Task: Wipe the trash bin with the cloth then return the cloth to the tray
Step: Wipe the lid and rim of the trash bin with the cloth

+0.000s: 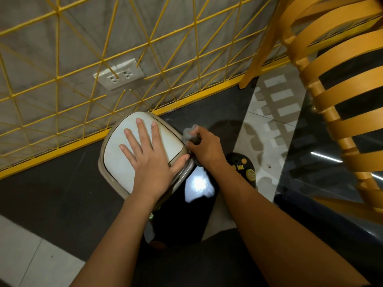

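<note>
While the left hand [150, 160] lies spread flat on the beige, white-lidded trash bin [116, 162], the right hand [205, 146] pinches a grey cloth [189, 132].

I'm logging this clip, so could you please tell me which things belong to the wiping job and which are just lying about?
Job: trash bin, cloth, left hand flat on its lid, right hand gripping the cloth.
Lying about: wall socket, yellow wire fence, wooden chair.

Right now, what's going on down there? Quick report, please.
Left hand flat on bin lid, open. Right hand shut on cloth, at bin's right edge. Tray not in view. Nothing in the way.
</note>
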